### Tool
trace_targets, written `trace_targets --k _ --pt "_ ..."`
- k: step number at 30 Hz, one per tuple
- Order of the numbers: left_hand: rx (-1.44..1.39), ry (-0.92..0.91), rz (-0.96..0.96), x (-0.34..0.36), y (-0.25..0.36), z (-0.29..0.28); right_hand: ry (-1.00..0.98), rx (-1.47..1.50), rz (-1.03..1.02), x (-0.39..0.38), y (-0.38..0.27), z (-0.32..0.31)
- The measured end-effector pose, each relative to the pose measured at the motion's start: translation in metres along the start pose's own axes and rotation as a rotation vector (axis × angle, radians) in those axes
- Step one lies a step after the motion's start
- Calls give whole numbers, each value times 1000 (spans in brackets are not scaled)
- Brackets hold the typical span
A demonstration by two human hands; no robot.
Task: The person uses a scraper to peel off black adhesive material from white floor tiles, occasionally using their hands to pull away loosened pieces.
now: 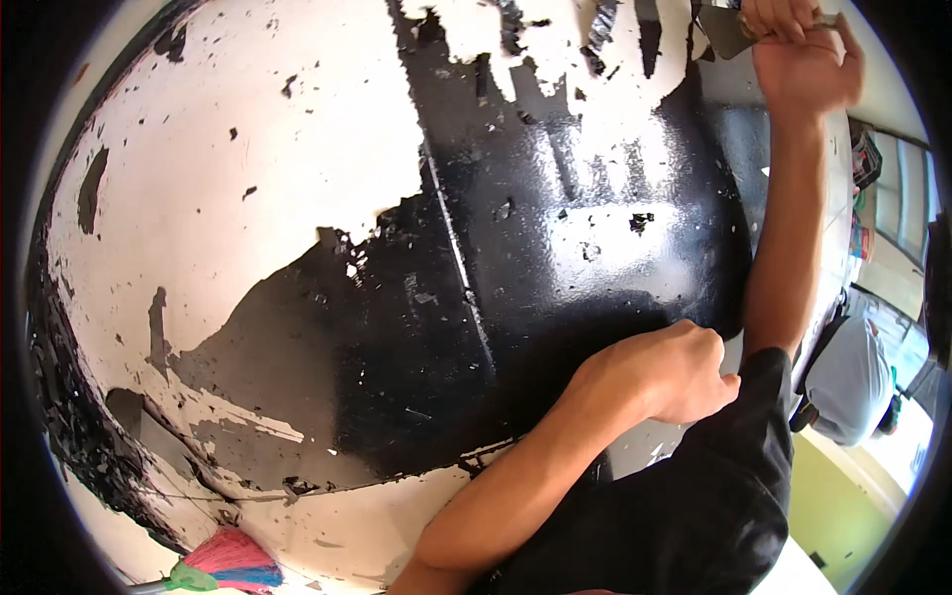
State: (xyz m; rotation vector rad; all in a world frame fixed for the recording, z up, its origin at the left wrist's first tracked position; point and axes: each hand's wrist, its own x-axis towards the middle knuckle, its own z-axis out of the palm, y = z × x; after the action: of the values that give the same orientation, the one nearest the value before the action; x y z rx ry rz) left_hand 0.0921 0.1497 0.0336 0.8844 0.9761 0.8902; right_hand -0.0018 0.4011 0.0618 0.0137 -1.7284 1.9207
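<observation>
A large curved panel spreads before me. Black coating [535, 228] covers its middle, while a pale surface [268, 129] shows at the upper left where the black ends in ragged edges. At the upper right my right hand [805, 61] is closed round the handle of a scraper. The grey scraper blade [724, 32] points left, over a torn edge of the black. My left hand [659, 375] is curled into a fist beside the panel's lower right part, thumb forward. Its palm side is hidden, so I cannot see whether anything is in it.
A broom [218, 563] with red and blue bristles lies at the lower left. Loose black scraps [94, 188] dot the pale surface. On the right, a person in a light grey-blue shirt [851, 382] is near a window and a green wall [843, 506], seen sideways.
</observation>
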Motion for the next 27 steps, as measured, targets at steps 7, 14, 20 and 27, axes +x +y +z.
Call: trace_targets --k 7,14,20,27 --pt "-8 -5 -18 -3 2 -4 45 -50 31 34 14 14" --pt "-26 -23 -11 -2 2 -4 -122 608 486 111 46 -123" --pt "-9 -8 -30 -5 2 -6 117 242 312 62 36 -20" --pt "10 -12 15 -3 3 -4 376 -131 175 47 29 13"
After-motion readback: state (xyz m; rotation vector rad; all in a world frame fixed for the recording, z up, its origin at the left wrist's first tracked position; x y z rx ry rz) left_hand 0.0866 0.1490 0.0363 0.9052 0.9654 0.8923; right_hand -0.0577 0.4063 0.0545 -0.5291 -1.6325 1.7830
